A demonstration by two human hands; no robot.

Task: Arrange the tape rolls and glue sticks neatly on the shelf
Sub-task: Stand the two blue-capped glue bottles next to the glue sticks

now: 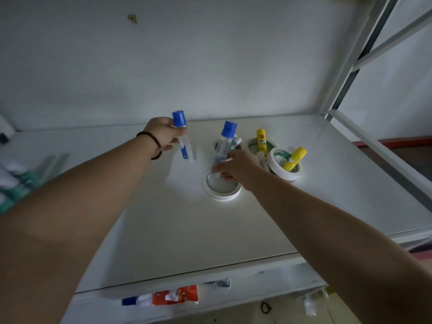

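Right hand (233, 168) pinches blue-capped glue stick (224, 146), axis near upright, base over tape roll (222, 185) at six o'clock. Left hand (163, 134) grips second stick (183, 136), nine o'clock.

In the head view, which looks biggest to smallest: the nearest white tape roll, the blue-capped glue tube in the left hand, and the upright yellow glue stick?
1. Nearest white tape roll, widest.
2. Blue-capped glue tube in the left hand.
3. Upright yellow glue stick.

The stick stands farther back and partly inside a roll, so the last two are unsure.
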